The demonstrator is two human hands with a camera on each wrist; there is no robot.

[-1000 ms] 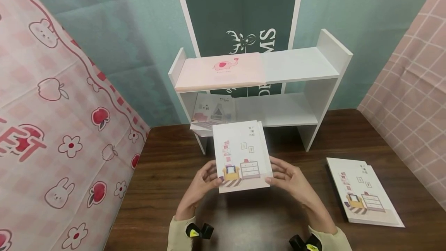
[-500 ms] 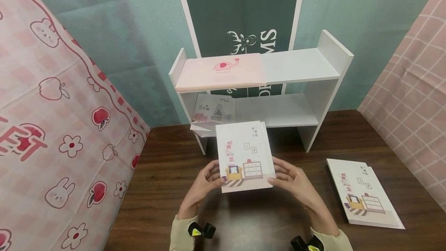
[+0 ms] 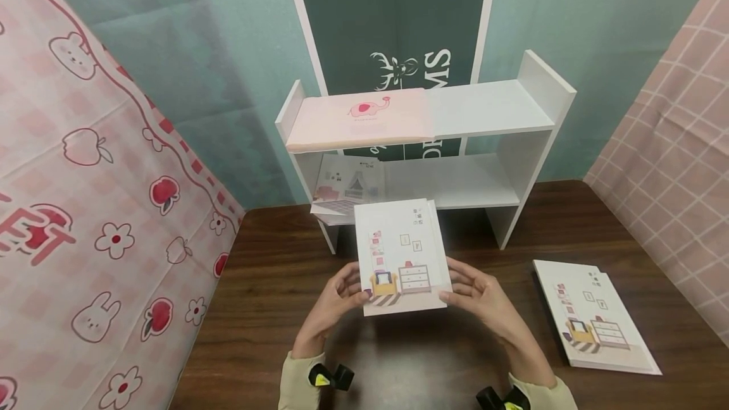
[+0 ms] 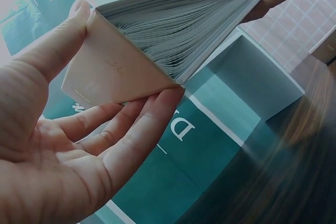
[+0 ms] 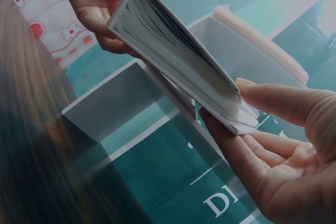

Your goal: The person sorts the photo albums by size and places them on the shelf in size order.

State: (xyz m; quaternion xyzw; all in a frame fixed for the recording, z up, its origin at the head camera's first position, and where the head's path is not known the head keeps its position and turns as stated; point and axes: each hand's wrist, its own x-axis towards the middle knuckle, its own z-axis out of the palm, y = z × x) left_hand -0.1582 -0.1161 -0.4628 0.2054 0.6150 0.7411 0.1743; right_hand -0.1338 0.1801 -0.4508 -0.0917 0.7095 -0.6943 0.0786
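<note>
A thick hardcover book with a white cover, printed with a yellow armchair and a chest of drawers, is held above the table in front of the shelf. My left hand grips its left side, and my right hand grips the right. In the left wrist view the left hand has its thumb over the upper edge and its fingers under the pale spine. The right wrist view shows the right hand pinching the page-edge side between thumb and fingers.
A white two-tier shelf stands behind the book. A pink item with an elephant print lies on its top left, and several booklets lie on the lower left. Similar white books lie on the brown table at right.
Both hands and the book have shifted slightly to the right, mostly in the first half second. The grip looks the same, and the shelf and other books stay put.
</note>
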